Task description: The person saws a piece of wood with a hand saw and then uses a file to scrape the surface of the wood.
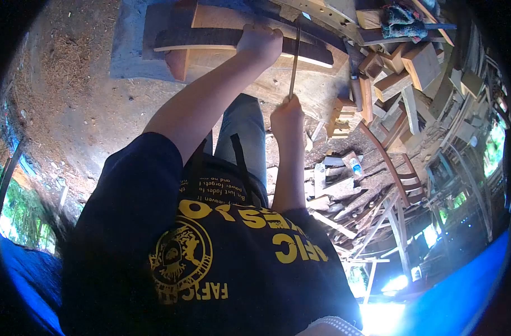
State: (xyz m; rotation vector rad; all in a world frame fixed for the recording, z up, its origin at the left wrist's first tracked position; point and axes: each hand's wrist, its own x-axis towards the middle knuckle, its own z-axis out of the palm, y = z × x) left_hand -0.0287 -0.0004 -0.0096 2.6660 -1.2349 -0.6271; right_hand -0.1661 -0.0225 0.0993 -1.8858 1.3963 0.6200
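Observation:
A curved wooden piece (205, 39), dark on its upper face with a pale edge, lies across boards at the top of the head view. My left hand (261, 43) is closed over its middle. Closer to my body, my right hand (288, 112) grips the near end of a long thin stick-like tool (295, 64), whose exact kind I cannot make out. The tool extends away from me, crossing the curved piece just right of my left hand. Its far end is too small and dark to tell.
A flat wooden work surface (87, 84) with sawdust spreads to the left. Several wood blocks (422, 66) are piled on the right, near a tool with a cloth-wrapped part (404, 29). A curved slatted wooden frame (387, 159), a plastic bottle (356, 166) and scrap wood lie lower right.

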